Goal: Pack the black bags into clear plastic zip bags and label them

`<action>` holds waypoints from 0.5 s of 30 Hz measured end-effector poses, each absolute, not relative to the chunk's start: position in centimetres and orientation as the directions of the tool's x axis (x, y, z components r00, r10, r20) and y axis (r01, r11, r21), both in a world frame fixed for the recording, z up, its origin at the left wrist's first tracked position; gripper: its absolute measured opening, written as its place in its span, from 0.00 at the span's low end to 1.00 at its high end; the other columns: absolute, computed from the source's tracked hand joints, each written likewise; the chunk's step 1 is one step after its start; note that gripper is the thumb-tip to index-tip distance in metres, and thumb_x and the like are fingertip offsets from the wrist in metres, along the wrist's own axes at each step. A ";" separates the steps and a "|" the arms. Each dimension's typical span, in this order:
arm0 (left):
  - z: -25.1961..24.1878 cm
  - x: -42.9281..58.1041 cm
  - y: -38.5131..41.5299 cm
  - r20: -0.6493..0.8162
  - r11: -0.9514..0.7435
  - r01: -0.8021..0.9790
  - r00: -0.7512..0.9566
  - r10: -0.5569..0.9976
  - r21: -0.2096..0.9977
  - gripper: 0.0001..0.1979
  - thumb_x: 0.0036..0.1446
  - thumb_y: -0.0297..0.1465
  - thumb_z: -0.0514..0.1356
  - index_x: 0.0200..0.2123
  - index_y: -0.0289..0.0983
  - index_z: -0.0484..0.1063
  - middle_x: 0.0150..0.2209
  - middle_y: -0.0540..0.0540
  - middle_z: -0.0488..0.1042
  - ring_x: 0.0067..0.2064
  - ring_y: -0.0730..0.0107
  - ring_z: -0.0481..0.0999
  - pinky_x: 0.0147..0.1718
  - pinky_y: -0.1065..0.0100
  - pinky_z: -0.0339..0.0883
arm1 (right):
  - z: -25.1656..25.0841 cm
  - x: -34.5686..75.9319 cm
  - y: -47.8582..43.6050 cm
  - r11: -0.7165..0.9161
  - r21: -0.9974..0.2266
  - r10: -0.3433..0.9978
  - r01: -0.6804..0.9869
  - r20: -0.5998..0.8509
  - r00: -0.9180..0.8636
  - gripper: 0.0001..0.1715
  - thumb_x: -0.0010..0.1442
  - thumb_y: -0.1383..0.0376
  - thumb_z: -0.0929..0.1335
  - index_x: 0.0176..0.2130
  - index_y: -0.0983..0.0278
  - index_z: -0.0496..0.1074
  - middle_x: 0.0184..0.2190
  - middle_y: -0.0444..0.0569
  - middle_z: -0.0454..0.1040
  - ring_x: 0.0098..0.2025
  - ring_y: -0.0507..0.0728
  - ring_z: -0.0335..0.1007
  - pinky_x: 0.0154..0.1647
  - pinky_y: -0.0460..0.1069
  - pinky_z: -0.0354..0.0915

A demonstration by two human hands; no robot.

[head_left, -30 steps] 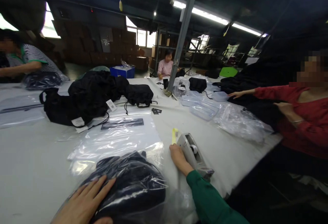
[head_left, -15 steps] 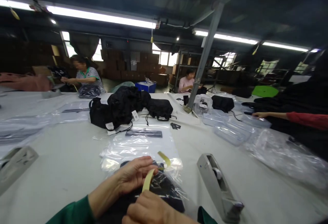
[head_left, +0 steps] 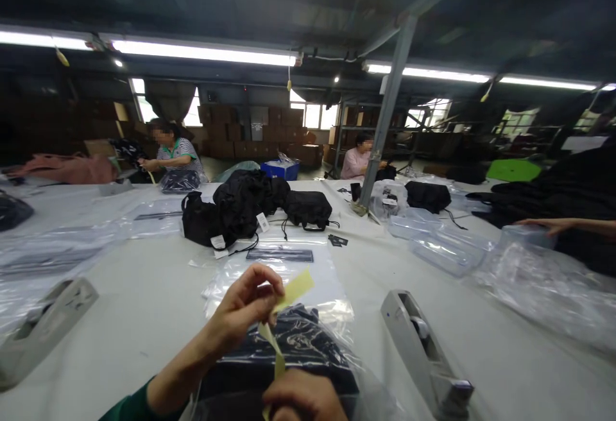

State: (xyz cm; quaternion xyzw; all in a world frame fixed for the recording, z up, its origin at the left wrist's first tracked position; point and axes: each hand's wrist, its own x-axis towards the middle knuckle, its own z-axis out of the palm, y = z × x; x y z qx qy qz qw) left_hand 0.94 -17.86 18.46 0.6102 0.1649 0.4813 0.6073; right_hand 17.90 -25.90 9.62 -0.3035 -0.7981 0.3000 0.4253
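My left hand (head_left: 240, 309) pinches a yellow paper strip (head_left: 297, 289) between thumb and fingers, raised above a clear plastic bag (head_left: 332, 343). One end of the strip sticks out beyond my fingertips; the rest hangs down toward my right hand (head_left: 308, 396). That hand is closed at the bottom of the view, gripping the strip's lower part. Inside the bag lies a dark folded fabric item (head_left: 283, 337). Under and behind it is a stack of flat clear bags (head_left: 332, 273) with dark printed panels.
A grey tape dispenser (head_left: 423, 353) stands on the right, another dispenser (head_left: 45, 328) on the left. Black pouches (head_left: 250, 209) with tags are piled ahead. Clear plastic cases (head_left: 445, 251) lie at right, near a co-worker's hand (head_left: 548, 224). A metal post (head_left: 387, 113) rises beyond.
My left hand has risen and turned, lifting the yellow strip off the bag. My right hand has moved slightly right and down, and the strip now stretches between both hands.
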 end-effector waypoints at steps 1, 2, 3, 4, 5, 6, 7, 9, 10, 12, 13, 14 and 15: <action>18.5 0.8 -18.5 0.456 -0.320 -0.333 0.517 0.724 0.887 0.04 0.62 0.29 0.58 0.41 0.40 0.67 0.39 0.49 0.67 0.31 0.77 0.70 0.28 0.74 0.65 | 10.3 18.4 -26.1 0.484 -0.871 0.842 0.083 0.438 -0.315 0.27 0.68 0.46 0.58 0.47 0.62 0.72 0.32 0.49 0.76 0.29 0.52 0.71 0.31 0.46 0.66; 18.4 0.8 -19.0 0.517 -0.440 -0.277 0.550 0.656 0.854 0.05 0.63 0.28 0.55 0.43 0.41 0.66 0.39 0.48 0.66 0.32 0.75 0.70 0.30 0.72 0.66 | 11.2 18.8 -26.3 0.351 -0.933 0.908 -0.076 0.359 -0.215 0.30 0.65 0.43 0.60 0.51 0.62 0.71 0.32 0.49 0.75 0.27 0.52 0.70 0.29 0.47 0.65; 18.4 0.9 -19.5 0.564 -0.556 -0.217 0.579 0.588 0.803 0.07 0.64 0.26 0.53 0.44 0.42 0.66 0.39 0.48 0.65 0.34 0.73 0.70 0.33 0.71 0.66 | 12.1 19.2 -26.6 0.267 -0.944 0.940 -0.193 0.300 -0.164 0.33 0.61 0.42 0.63 0.54 0.62 0.69 0.31 0.48 0.75 0.26 0.51 0.68 0.28 0.47 0.64; 18.3 1.1 -19.9 0.601 -0.656 -0.163 0.603 0.525 0.737 0.09 0.64 0.24 0.51 0.45 0.42 0.65 0.39 0.48 0.65 0.35 0.73 0.69 0.35 0.70 0.66 | 13.1 19.5 -26.9 0.226 -0.939 0.956 -0.259 0.265 -0.126 0.36 0.57 0.42 0.68 0.55 0.62 0.68 0.29 0.47 0.73 0.25 0.51 0.67 0.28 0.46 0.64; 18.3 1.3 -20.1 0.629 -0.737 -0.120 0.621 0.467 0.665 0.11 0.64 0.23 0.51 0.45 0.42 0.64 0.38 0.48 0.64 0.36 0.73 0.68 0.36 0.70 0.66 | 14.0 19.6 -27.1 0.223 -0.936 0.964 -0.273 0.253 -0.081 0.38 0.53 0.44 0.72 0.55 0.62 0.68 0.28 0.45 0.72 0.25 0.51 0.66 0.28 0.46 0.63; 18.2 1.7 -20.2 0.646 -0.791 -0.087 0.634 0.425 0.606 0.13 0.63 0.21 0.51 0.46 0.43 0.63 0.38 0.48 0.64 0.36 0.73 0.67 0.36 0.71 0.65 | 14.8 19.7 -27.4 0.242 -0.939 0.966 -0.247 0.257 -0.031 0.36 0.51 0.47 0.75 0.53 0.62 0.70 0.26 0.44 0.71 0.25 0.50 0.65 0.27 0.46 0.62; 18.2 2.1 -20.3 0.661 -0.826 -0.072 0.640 0.392 0.559 0.15 0.62 0.20 0.52 0.47 0.43 0.62 0.38 0.48 0.64 0.36 0.73 0.67 0.35 0.72 0.65 | 15.5 19.6 -27.6 0.268 -0.942 0.963 -0.201 0.269 0.024 0.30 0.50 0.51 0.76 0.48 0.62 0.73 0.24 0.43 0.70 0.24 0.50 0.64 0.27 0.45 0.62; 18.0 2.8 -20.2 0.710 -0.867 -0.070 0.609 0.354 0.492 0.19 0.60 0.18 0.54 0.50 0.44 0.59 0.39 0.47 0.64 0.38 0.72 0.67 0.35 0.72 0.66 | 16.2 19.4 -27.7 0.290 -0.948 0.955 -0.131 0.276 0.113 0.19 0.54 0.52 0.74 0.39 0.64 0.76 0.23 0.43 0.69 0.23 0.49 0.63 0.25 0.45 0.61; 17.9 3.1 -20.2 0.743 -0.888 -0.066 0.578 0.337 0.454 0.21 0.59 0.18 0.54 0.51 0.44 0.58 0.40 0.46 0.64 0.39 0.71 0.68 0.36 0.72 0.67 | 16.4 19.3 -27.6 0.282 -0.949 0.956 -0.141 0.265 0.128 0.19 0.56 0.51 0.72 0.37 0.64 0.76 0.22 0.43 0.69 0.22 0.49 0.63 0.24 0.45 0.61; 17.4 3.5 -20.1 0.798 -0.931 -0.009 0.518 0.308 0.365 0.23 0.59 0.18 0.53 0.53 0.46 0.57 0.42 0.45 0.66 0.42 0.68 0.70 0.39 0.68 0.68 | 16.2 19.3 -27.5 0.233 -0.940 0.972 -0.250 0.214 0.098 0.23 0.58 0.48 0.70 0.41 0.65 0.74 0.21 0.42 0.69 0.21 0.49 0.63 0.23 0.45 0.61; 17.1 3.5 -20.1 0.817 -0.948 0.034 0.498 0.290 0.316 0.23 0.60 0.18 0.53 0.53 0.46 0.58 0.44 0.44 0.67 0.43 0.68 0.71 0.40 0.67 0.69 | 16.1 19.3 -27.4 0.198 -0.927 0.980 -0.319 0.183 0.075 0.24 0.58 0.48 0.70 0.44 0.64 0.73 0.21 0.42 0.69 0.21 0.49 0.64 0.24 0.44 0.62; 16.8 3.6 -20.1 0.825 -0.959 0.077 0.494 0.273 0.271 0.22 0.60 0.18 0.53 0.52 0.46 0.59 0.45 0.44 0.67 0.42 0.68 0.72 0.40 0.67 0.69 | 15.9 19.3 -27.4 0.165 -0.911 0.986 -0.379 0.158 0.049 0.26 0.57 0.49 0.72 0.46 0.64 0.72 0.22 0.42 0.70 0.22 0.49 0.65 0.25 0.44 0.62; 16.5 3.6 -20.1 0.828 -0.967 0.108 0.500 0.253 0.230 0.21 0.60 0.17 0.53 0.51 0.46 0.61 0.47 0.43 0.68 0.41 0.69 0.73 0.40 0.67 0.69 | 15.8 19.4 -27.4 0.143 -0.894 0.989 -0.425 0.144 0.030 0.26 0.54 0.51 0.74 0.47 0.63 0.71 0.24 0.42 0.72 0.24 0.49 0.66 0.27 0.44 0.63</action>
